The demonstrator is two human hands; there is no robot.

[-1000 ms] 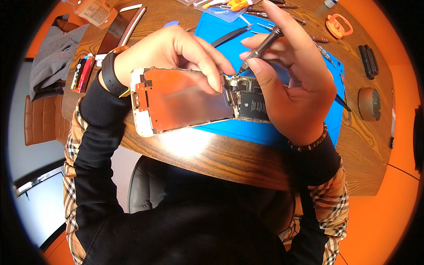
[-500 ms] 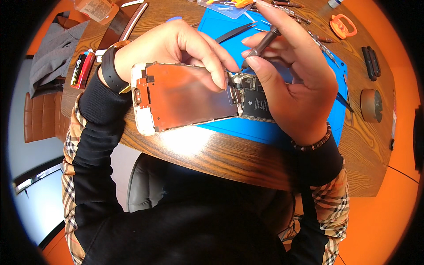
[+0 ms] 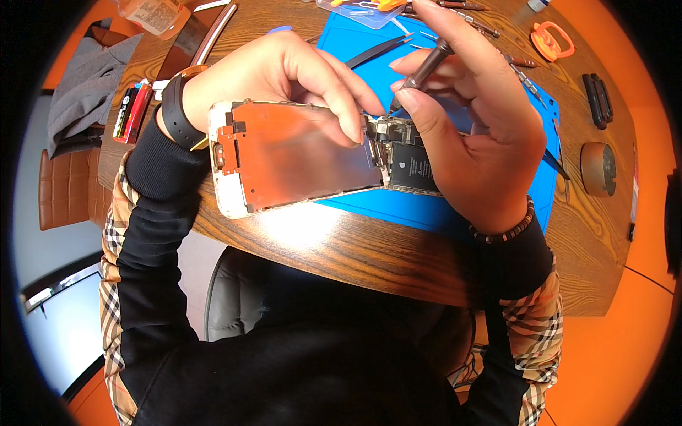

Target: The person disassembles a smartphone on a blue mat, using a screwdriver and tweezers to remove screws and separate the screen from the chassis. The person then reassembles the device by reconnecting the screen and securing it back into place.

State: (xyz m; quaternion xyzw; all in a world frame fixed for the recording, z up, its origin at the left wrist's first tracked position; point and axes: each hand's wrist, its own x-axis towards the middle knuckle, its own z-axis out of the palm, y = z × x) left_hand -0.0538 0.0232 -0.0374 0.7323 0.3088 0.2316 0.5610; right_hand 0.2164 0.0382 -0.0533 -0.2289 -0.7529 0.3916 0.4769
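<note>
My left hand (image 3: pixel 277 74) arches over the upper edge of an opened phone's white-framed screen assembly (image 3: pixel 284 163), its fingers curled onto it. The screen's back, with a reflective orange-looking plate, faces up and meets the phone body (image 3: pixel 412 168), which shows a black battery and small internal parts, at a narrow end. My right hand (image 3: pixel 486 142) grips a thin dark screwdriver (image 3: pixel 428 67) between thumb and fingers, held slanting down at the upper left corner of the phone body. Its tip is too small to make out. The phone lies over a blue mat (image 3: pixel 355 209).
Black tweezers (image 3: pixel 376 51), several screwdrivers, a plastic parts box (image 3: pixel 359 14) and an orange suction cup (image 3: pixel 547 42) lie beyond my hands. A round container (image 3: pixel 597 169) and a black object (image 3: pixel 595 99) sit at right. Lighters (image 3: pixel 131 113), phones and a bottle (image 3: pixel 153 18) are at left.
Both hands, the screwdriver and the phone have shifted slightly up and to the right since a second ago, with the same grips. Over the last half second they stay almost still.
</note>
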